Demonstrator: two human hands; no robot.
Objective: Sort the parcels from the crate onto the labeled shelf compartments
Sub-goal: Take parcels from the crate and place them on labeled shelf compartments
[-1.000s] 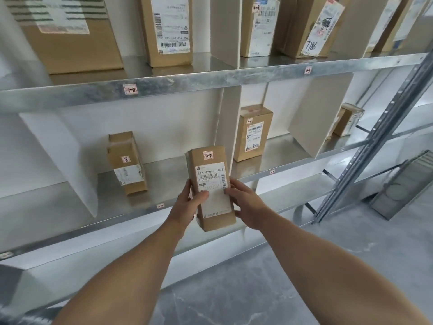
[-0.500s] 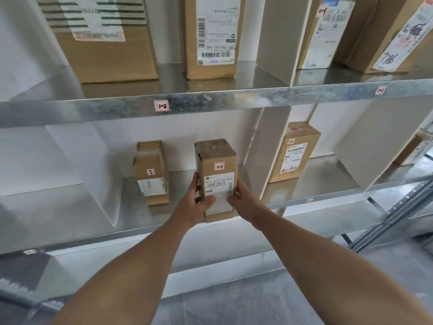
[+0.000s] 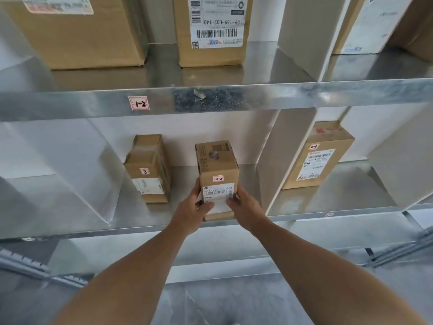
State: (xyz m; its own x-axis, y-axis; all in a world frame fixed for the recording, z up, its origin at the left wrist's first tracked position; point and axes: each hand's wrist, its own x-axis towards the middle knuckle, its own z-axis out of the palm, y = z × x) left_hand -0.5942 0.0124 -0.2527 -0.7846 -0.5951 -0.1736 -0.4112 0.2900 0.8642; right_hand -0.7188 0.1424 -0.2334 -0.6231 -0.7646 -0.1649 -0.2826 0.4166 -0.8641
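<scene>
The left hand (image 3: 192,212) and right hand (image 3: 246,207) clasp one upright box (image 3: 216,165) at the lower shelf's (image 3: 70,221) front edge. A second box (image 3: 150,170) stands beside it, and a third box (image 3: 321,156) stands beyond the divider (image 3: 281,160).

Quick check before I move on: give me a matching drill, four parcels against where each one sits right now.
Things
1. held parcel
2. small parcel
3. tall parcel
4. barcode parcel

Places
A. on the upper shelf
B. on the lower shelf, right of the divider
C. lower shelf, left of the held one, untouched
D. lower shelf's front, left hand and right hand gripping its sides

Pairs: 1-D, 2-C, 3-B, 4-A
</scene>
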